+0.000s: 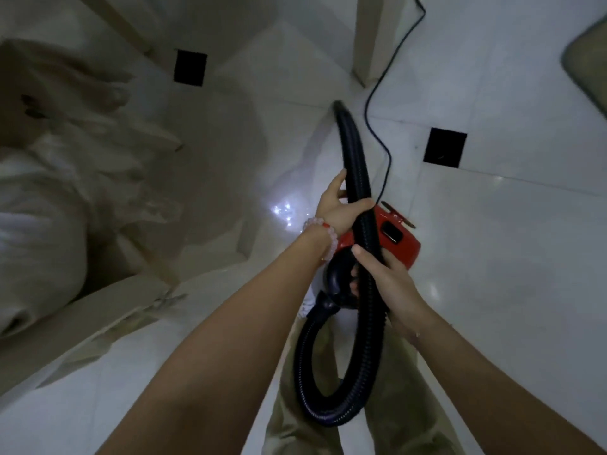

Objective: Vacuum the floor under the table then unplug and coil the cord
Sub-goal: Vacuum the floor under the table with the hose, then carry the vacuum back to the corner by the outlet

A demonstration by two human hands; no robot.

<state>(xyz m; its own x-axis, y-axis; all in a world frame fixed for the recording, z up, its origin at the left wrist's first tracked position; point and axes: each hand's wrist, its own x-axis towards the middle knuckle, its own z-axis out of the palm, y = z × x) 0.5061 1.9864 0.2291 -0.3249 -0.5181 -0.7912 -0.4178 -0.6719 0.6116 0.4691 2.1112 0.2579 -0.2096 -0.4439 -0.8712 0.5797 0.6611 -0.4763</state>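
A small red vacuum cleaner (pixel 399 239) sits low in front of me over the white tiled floor. Its black ribbed hose (pixel 353 149) loops down past my legs and rises to a nozzle pointing at the floor near a table leg. My left hand (pixel 340 205), with a bead bracelet on the wrist, is wrapped around the hose's upper part. My right hand (pixel 391 280) grips the hose lower down, just in front of the vacuum body. A thin black cord (pixel 377 90) runs from the vacuum away across the floor and out of the top of the view.
A pale table leg (pixel 371 44) stands close to the nozzle and cord. Carved cream furniture (pixel 82 152) with a cushion fills the left side. Black inset squares (pixel 445 147) mark the white tiles. A mat corner (pixel 588 60) shows at the right edge.
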